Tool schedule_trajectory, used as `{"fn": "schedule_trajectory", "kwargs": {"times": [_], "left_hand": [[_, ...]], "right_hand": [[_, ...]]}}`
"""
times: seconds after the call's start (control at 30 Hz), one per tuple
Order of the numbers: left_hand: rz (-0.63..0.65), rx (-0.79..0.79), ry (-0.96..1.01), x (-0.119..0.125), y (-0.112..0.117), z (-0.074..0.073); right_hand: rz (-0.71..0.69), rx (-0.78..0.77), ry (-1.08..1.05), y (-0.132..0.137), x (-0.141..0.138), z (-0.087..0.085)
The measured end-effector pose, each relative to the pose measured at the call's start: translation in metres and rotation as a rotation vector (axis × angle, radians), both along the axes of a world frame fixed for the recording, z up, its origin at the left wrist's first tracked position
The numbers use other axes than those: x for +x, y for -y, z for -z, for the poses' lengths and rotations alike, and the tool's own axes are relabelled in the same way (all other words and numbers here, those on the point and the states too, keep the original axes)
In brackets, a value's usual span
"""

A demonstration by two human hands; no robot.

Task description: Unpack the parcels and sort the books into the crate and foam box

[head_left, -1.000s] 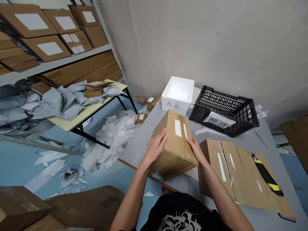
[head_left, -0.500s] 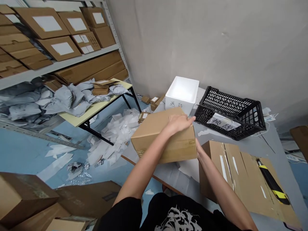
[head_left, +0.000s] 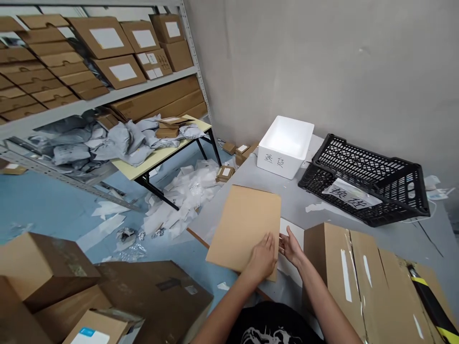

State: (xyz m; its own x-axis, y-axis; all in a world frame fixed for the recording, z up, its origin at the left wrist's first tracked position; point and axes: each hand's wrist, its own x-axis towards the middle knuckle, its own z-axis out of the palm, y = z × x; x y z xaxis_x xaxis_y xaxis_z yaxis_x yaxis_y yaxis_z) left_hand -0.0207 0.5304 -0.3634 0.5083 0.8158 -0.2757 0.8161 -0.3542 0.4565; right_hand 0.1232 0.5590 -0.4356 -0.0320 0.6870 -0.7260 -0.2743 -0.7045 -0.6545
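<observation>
A plain brown cardboard box (head_left: 244, 220) is at the near left edge of the grey table, one broad face toward me. My left hand (head_left: 264, 255) lies flat on that face near its lower right edge. Just off the box's right side is my right hand (head_left: 291, 246), with its fingers apart and nothing visible in them. A white sheet (head_left: 297, 229) shows behind and below my right hand. Right of it stands a larger taped carton (head_left: 344, 277), with a black and yellow utility knife (head_left: 430, 301) lying on top.
A white foam box (head_left: 278, 162) and a black plastic crate (head_left: 362, 186) stand at the table's back. Cartons (head_left: 154, 296) are piled at lower left. Shelves (head_left: 107, 98) and a yellow-topped table (head_left: 143, 165) hold boxes and grey parcels. Crumpled paper (head_left: 182, 196) covers some floor.
The box has turned and come lower toward me, with its taped side out of sight. My left hand has slid nearer; my right hand has come off the box. The view has shifted left.
</observation>
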Motion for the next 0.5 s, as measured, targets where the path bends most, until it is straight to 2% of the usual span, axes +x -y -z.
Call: {"fn": "schedule_trajectory", "kwargs": {"times": [0.07,0.1,0.17,0.23,0.3,0.37,0.43,0.5], "left_hand": [[-0.146,0.038,0.057,-0.025,-0.005,0.009],[-0.276,0.077,0.07,-0.042,-0.013,0.01],[-0.628,0.134,0.027,-0.079,-0.037,0.008],[-0.9,0.006,0.0,-0.111,-0.062,0.007],[-0.943,-0.11,0.018,-0.132,-0.08,0.01],[-0.905,-0.182,0.056,-0.139,-0.087,0.013],[-0.867,-0.215,0.096,-0.136,-0.085,0.012],[-0.798,-0.227,0.133,-0.127,-0.077,0.001]], "right_hand": [[0.014,-0.002,0.138,-0.006,0.0,0.002],[0.039,0.021,0.192,-0.009,-0.002,0.003],[0.074,0.067,0.239,-0.016,-0.01,0.008],[0.086,0.119,0.251,-0.021,-0.02,0.013],[0.096,0.169,0.253,-0.024,-0.028,0.02],[0.119,0.204,0.268,-0.024,-0.031,0.025],[0.16,0.229,0.295,-0.022,-0.026,0.029],[0.204,0.271,0.316,-0.018,-0.015,0.031]]}}
